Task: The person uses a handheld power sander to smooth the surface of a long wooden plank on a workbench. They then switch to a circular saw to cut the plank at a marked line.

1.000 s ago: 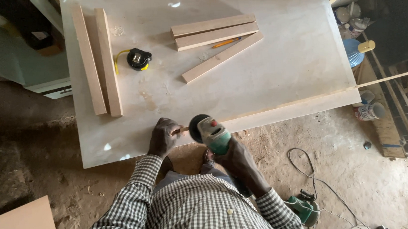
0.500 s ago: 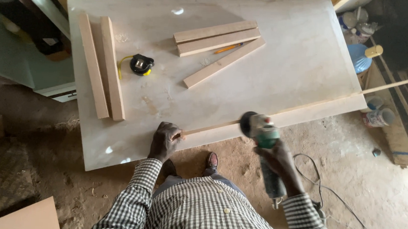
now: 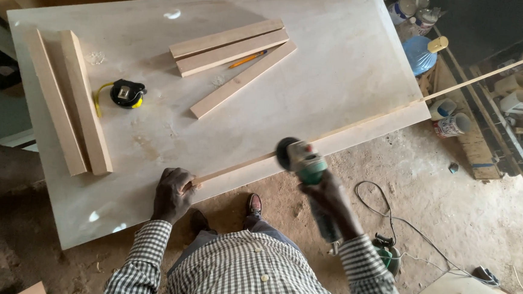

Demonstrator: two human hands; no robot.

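My left hand (image 3: 172, 194) presses down the near end of a long thin wooden strip (image 3: 360, 120) that runs along the front edge of the pale work table (image 3: 339, 67) and sticks out past its right end. My right hand (image 3: 328, 201) grips a green and grey angle grinder (image 3: 300, 157), its dark disc resting against the strip partway along. A power cord (image 3: 384, 215) trails over the dirt floor behind it.
Two wooden battens (image 3: 73, 111) lie at the table's left, three more (image 3: 231, 51) with a pencil (image 3: 247, 59) at the back. A black and yellow tape measure (image 3: 125, 92) sits between. A blue container (image 3: 421, 54), cans and a second green tool (image 3: 385, 251) are on the floor right.
The grinder travelled right along the strip from beside my left hand, then eased back slightly. My left hand stays on the strip's end. The view has shifted, so the table sits further left.
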